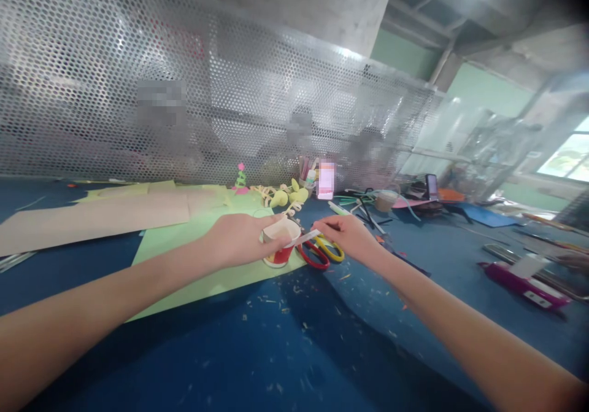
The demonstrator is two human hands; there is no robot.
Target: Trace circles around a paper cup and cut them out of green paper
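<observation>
My left hand [239,238] grips a small paper cup [279,243], white inside with a red and yellow outside, held tilted just above a light green paper sheet [184,258]. My right hand [352,237] pinches a thin white strip [306,237] that reaches to the cup's rim. Directly below the strip lie two pairs of scissors, one with red handles [313,256] and one with yellow handles [332,250], on the blue table.
A brown cardboard sheet [92,218] lies at the left. Paper curls, a small pink and green tree figure [240,177], a pen holder [306,169] and a phone [432,186] stand near the perforated metal screen. A purple tool [524,283] lies right. Paper scraps dot the blue table [285,350].
</observation>
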